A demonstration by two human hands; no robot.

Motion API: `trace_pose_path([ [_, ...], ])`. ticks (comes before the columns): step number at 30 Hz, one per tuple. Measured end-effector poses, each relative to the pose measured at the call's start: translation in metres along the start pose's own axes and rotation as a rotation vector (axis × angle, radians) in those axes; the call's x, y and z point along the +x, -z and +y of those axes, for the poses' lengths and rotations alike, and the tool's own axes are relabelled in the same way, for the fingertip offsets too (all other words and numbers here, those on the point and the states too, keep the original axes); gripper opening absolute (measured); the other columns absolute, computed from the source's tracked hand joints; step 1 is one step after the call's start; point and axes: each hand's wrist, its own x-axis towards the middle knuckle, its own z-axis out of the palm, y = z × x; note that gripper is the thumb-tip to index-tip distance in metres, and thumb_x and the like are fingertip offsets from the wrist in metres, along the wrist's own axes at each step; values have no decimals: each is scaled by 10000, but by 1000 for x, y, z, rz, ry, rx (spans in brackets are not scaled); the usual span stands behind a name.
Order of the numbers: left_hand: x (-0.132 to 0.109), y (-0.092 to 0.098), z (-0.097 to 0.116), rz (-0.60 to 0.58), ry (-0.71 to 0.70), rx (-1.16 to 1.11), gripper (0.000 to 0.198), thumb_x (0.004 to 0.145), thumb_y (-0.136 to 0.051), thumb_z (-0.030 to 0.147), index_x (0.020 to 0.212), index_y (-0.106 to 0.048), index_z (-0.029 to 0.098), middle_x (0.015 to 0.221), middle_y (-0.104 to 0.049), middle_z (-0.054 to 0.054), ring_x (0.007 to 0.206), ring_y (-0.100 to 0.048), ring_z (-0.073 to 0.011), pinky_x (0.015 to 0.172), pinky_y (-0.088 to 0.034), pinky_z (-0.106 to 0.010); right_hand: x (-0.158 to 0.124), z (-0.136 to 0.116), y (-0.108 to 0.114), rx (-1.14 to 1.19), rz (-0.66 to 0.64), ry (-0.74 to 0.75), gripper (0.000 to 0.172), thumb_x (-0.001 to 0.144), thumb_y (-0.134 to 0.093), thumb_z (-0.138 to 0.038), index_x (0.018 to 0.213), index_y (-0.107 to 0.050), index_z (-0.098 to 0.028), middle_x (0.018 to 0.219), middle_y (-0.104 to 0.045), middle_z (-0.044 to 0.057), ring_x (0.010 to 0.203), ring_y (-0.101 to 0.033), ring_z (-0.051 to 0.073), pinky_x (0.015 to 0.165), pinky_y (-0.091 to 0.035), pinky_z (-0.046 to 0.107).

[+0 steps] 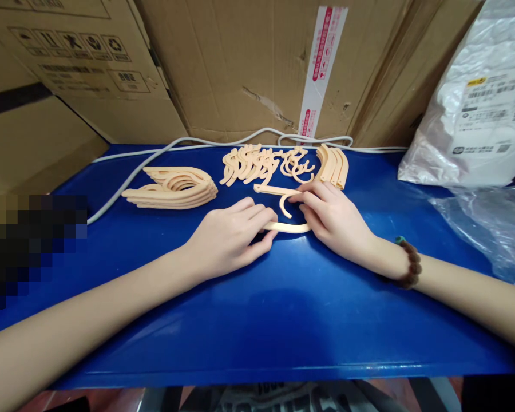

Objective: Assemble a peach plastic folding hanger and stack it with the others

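My left hand [229, 236] pinches one end of a curved, peach-coloured plastic hanger arm [289, 228] just above the blue table. The other end of that arm runs under my right hand [337, 214]. My right fingers are closed at the top of a small hanger hook [284, 207]; the thumb is partly hidden. Beside the hook a straighter hanger arm [274, 190] reaches left from the same fingertips. Whether these pieces are joined is covered by the fingers.
Stacked hanger pieces [175, 191] lie at the left on the blue table [257, 320]. Behind my hands are wavy pieces [249, 163], loose hooks [298, 163] and curved arms [332, 166]. A white cable [124, 186], cardboard boxes [240, 68] and a plastic-wrapped parcel [476, 114] border the table.
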Motion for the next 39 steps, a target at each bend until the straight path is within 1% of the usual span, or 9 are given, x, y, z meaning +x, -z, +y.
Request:
trace_pose_path([
  [4, 1, 0, -1, -3, -13, -4, 172, 953, -471, 270, 966, -614, 174, 912, -692, -18, 827, -590, -187, 637, -440, -283, 0, 0, -1, 17, -2, -20, 267, 939, -417, -151, 1098, -629, -121, 1135, -594, 145, 1044, -557, 247, 913, -469, 408],
  [9, 1, -1, -1, -1, -23, -4, 183, 958, -469, 280, 970, -617, 174, 922, -670, -34, 875, -577, -205, 689, -463, -296, 0, 0, -1, -11, -42, -12, 299, 981, -380, -215, 1074, -648, -120, 1109, -633, 130, 1034, -564, 250, 933, -448, 426],
  [19, 1, -3, -3, -30, -35, -2, 217, 976, -449, 295, 964, -630, 175, 969, -656, -46, 922, -565, -214, 709, -468, -305, 0, -1, 0, 4, -33, 7, 261, 975, -384, -204, 1041, -623, -124, 1116, -651, 133, 1041, -562, 242, 929, -435, 402],
  [21, 1, -3, -2, -30, -24, -4, 215, 978, -446, 300, 960, -622, 178, 965, -654, -43, 910, -566, -210, 693, -460, -299, 1, -4, 2, -12, -2, 42, 254, 973, -393, -213, 1049, -621, -131, 1132, -629, 135, 1049, -539, 238, 927, -423, 389],
  [23, 1, -3, -2, -28, -14, -7, 212, 980, -443, 303, 955, -614, 180, 961, -653, -39, 901, -569, -206, 683, -455, -297, 1, -7, 5, -38, 14, 108, 242, 972, -424, -259, 1049, -622, -145, 1071, -627, 119, 992, -530, 230, 877, -422, 373],
  [27, 1, -2, -2, -25, -17, -12, 222, 987, -429, 303, 953, -607, 175, 946, -656, -39, 895, -574, -206, 709, -461, -306, 0, -11, 8, -114, -23, 259, 276, 953, -486, -391, 980, -628, -156, 929, -635, 80, 842, -510, 211, 761, -393, 348],
  [30, 1, -2, -2, -25, -19, -16, 218, 986, -427, 292, 956, -609, 174, 955, -665, -42, 895, -578, -203, 707, -462, -302, 1, -11, 7, -122, -71, 309, 264, 975, -459, -363, 970, -613, -148, 935, -640, 76, 806, -504, 190, 734, -376, 327],
  [34, 1, 2, 0, 24, 20, 7, 226, 971, -459, 339, 939, -624, 188, 954, -678, -36, 888, -571, -215, 695, -459, -310, 2, -10, 5, -88, -96, 314, 244, 1001, -403, -284, 912, -583, -144, 890, -630, 73, 778, -502, 174, 730, -381, 301],
  [39, 5, 12, -5, 153, 184, 17, 286, 988, -382, 298, 953, -647, 194, 939, -677, -40, 921, -559, -238, 830, -453, -382, 1, -10, 6, -43, -84, 302, 223, 997, -424, -280, 881, -564, -151, 819, -625, 54, 722, -506, 164, 699, -384, 287],
])
